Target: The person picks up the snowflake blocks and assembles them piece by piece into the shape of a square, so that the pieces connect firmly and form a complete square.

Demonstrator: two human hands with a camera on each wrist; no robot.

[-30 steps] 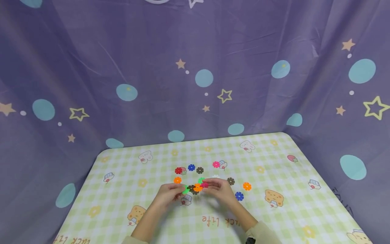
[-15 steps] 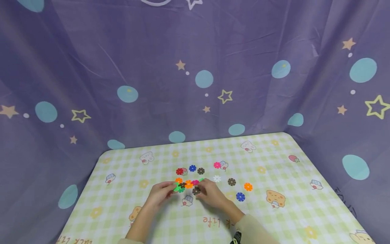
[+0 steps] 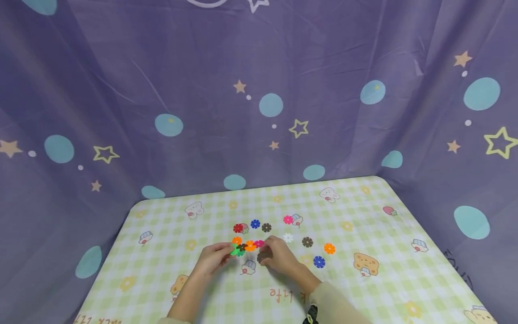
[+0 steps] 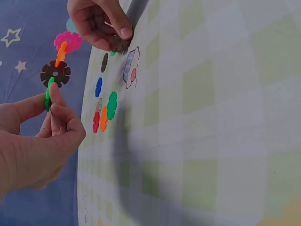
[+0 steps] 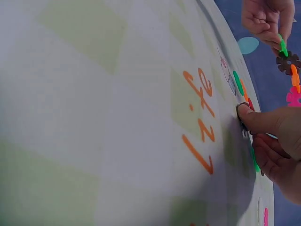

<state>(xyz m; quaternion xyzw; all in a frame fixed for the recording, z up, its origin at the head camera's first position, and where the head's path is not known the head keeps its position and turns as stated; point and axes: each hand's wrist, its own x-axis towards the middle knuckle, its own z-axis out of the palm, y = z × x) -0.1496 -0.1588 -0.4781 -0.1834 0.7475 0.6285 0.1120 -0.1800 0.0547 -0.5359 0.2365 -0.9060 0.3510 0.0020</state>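
My left hand (image 3: 212,257) pinches the green notched disc (image 4: 48,96) at one end of a linked chain of plastic snowflake discs. After it come a brown disc (image 4: 47,70), an orange disc (image 4: 60,55) and a pink disc (image 4: 69,41), held above the table. To the right, my right hand (image 3: 281,254) is low at the tabletop, with thumb and fingers pinching a loose brown snowflake disc (image 3: 262,258). Fingers partly cover that disc in the right wrist view. A loose green disc (image 4: 112,105) lies on the cloth under the chain.
Loose discs lie around the hands: red (image 3: 238,228), blue (image 3: 255,223), brown (image 3: 266,227) and pink (image 3: 288,219) behind; white (image 3: 288,238), brown (image 3: 307,242), orange (image 3: 329,248) and blue (image 3: 319,262) to the right. A purple curtain (image 3: 259,148) hangs behind the checked tablecloth (image 3: 162,252).
The chain has moved left with my left hand. My right hand has let go of its pink end and come down to the loose brown disc, which it now pinches.
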